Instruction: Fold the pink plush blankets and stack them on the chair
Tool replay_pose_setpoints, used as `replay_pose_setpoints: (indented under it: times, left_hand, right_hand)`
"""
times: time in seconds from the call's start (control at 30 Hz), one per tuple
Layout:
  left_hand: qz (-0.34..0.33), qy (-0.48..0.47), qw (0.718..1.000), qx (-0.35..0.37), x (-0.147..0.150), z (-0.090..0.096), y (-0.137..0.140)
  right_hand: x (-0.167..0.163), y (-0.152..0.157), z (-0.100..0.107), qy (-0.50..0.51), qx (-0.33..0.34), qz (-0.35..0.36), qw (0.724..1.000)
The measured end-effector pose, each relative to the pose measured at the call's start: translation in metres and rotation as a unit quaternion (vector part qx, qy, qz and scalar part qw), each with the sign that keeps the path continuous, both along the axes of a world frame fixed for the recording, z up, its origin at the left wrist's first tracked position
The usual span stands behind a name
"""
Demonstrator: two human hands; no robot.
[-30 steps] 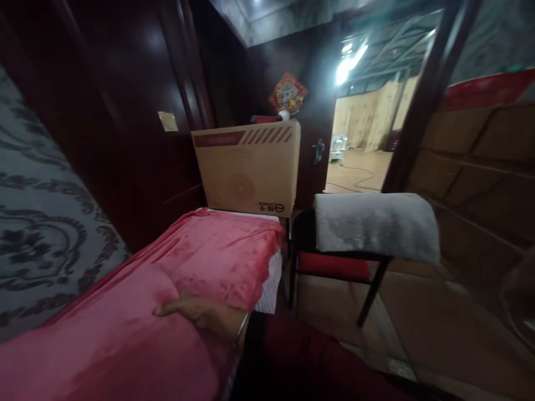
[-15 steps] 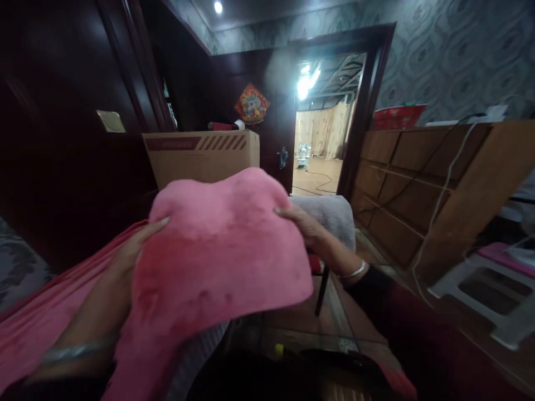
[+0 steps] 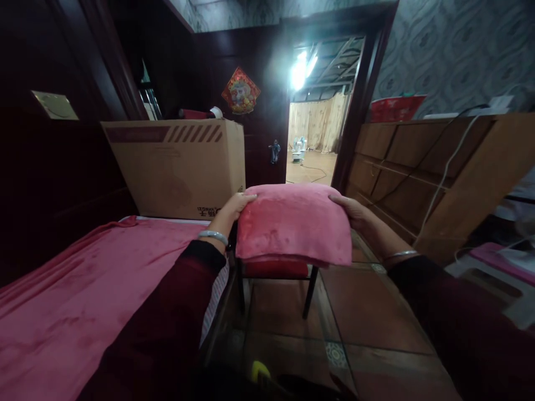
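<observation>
A folded pink plush blanket (image 3: 292, 223) is stretched level between my two hands, over a chair (image 3: 276, 270) with a red seat and dark legs. My left hand (image 3: 236, 206) grips its far left corner, thumb on top and fingers underneath. At the far right corner my right hand (image 3: 353, 210) pinches it the same way. Whether the blanket rests on the chair or hangs just above it, I cannot tell. The grey folded bundle on the chair is hidden behind it.
On the left lies a bed with a pink cover (image 3: 83, 289). A large cardboard box (image 3: 175, 167) stands beyond it. An open doorway is ahead. To the right are a wooden cabinet (image 3: 418, 167) with a white cable and a stool with a pink top (image 3: 501, 259).
Both hands have carried the blanket forward and to the right, from above the bed's edge to over the chair. It now covers the grey bundle. The view has shifted slightly.
</observation>
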State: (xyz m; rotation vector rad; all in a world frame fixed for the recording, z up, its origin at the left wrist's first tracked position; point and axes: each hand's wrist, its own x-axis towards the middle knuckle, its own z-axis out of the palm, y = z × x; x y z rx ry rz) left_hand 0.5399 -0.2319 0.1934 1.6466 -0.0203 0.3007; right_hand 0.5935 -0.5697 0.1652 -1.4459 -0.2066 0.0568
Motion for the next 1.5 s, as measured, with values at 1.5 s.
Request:
replay_pose_setpoints:
  times: [1.5]
  left_hand:
    - [0.13,-0.077,0.771,0.619,-0.016,-0.012,-0.049]
  right_hand:
    - [0.009,0.061,0.0,-0.437,-0.577,-0.079,0.685]
